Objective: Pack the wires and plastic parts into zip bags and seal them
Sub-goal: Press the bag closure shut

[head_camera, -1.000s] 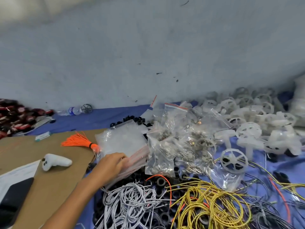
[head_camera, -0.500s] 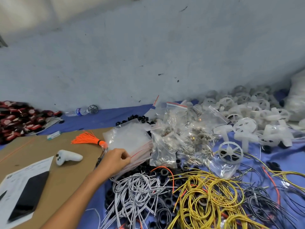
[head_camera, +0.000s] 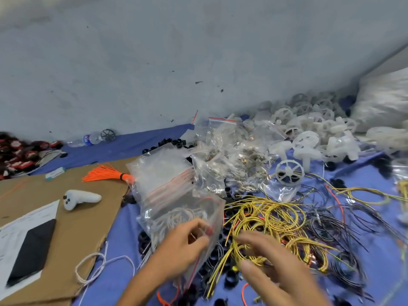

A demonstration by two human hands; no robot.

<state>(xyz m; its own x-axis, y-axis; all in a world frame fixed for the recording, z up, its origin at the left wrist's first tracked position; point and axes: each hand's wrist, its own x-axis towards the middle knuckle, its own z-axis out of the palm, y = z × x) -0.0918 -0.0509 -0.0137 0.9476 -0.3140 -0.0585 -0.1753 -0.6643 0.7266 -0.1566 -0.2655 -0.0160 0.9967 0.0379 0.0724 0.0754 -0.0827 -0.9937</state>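
My left hand (head_camera: 183,246) pinches the red-striped edge of a clear zip bag (head_camera: 176,214) with white wires showing through it, held over the blue cloth. My right hand (head_camera: 271,263) is blurred, fingers spread, just right of the bag and over a tangle of yellow wires (head_camera: 267,215). Behind the bag lies a stack of empty zip bags (head_camera: 163,173). Black wires (head_camera: 344,219) spread to the right. White plastic wheel parts (head_camera: 304,138) are heaped at the back right. Black plastic rings (head_camera: 170,142) lie scattered under and behind the bags.
Filled bags of small metal parts (head_camera: 231,166) lie mid-table. On the left, a cardboard sheet (head_camera: 72,224) carries a white controller (head_camera: 80,198), an orange wire bundle (head_camera: 106,173) and a black device on paper (head_camera: 31,250). A water bottle (head_camera: 90,138) lies by the wall. A white sack (head_camera: 384,100) sits far right.
My left hand left the stack of empty bags and came back toward me with one bag, now showing white wires. My right hand has come into view. The view tilted down.
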